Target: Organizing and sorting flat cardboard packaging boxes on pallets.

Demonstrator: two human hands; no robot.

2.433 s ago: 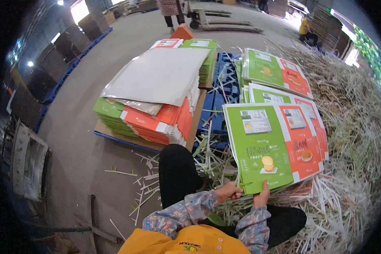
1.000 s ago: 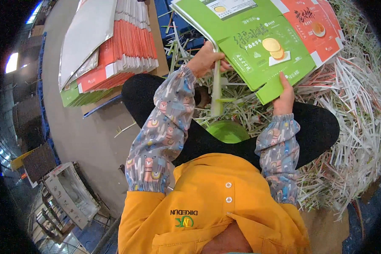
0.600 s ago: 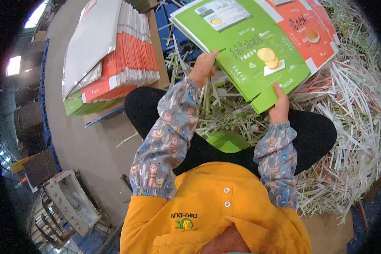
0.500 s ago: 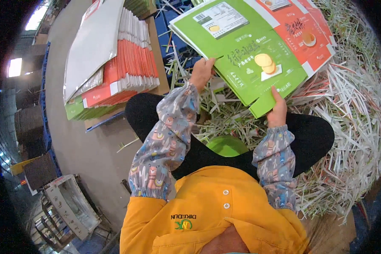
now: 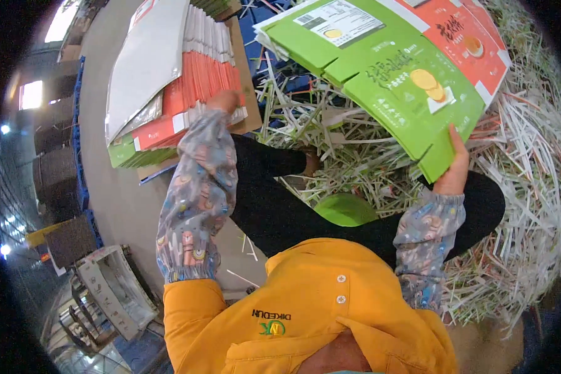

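Observation:
My right hand (image 5: 455, 167) grips the near corner of a flat printed cardboard sheet (image 5: 411, 93), its thumb on top. Green covers the sheet's left part and orange-red its right, with pictures of round yellow biscuits. Its near edge is cut into tabs and slots. At the left, my left hand (image 5: 225, 100) lies against the side of a tall stack of flat printed sheets (image 5: 209, 75) with orange-red and white edges. That hand is small and blurred, and its fingers are hidden. A plain white sheet (image 5: 146, 56) tops the stack, leaning over its left side.
A big heap of shredded paper strips (image 5: 517, 187) spreads along the right and between my legs. A green round object (image 5: 345, 210) sits near my lap. Blue pallet slats (image 5: 249, 43) show beyond the stack. A grey-white crate-like object (image 5: 115, 290) stands at lower left.
My left hand has let go of the green sheet and moved left to the stack. My right hand still holds the sheet and appears shifted slightly right and down.

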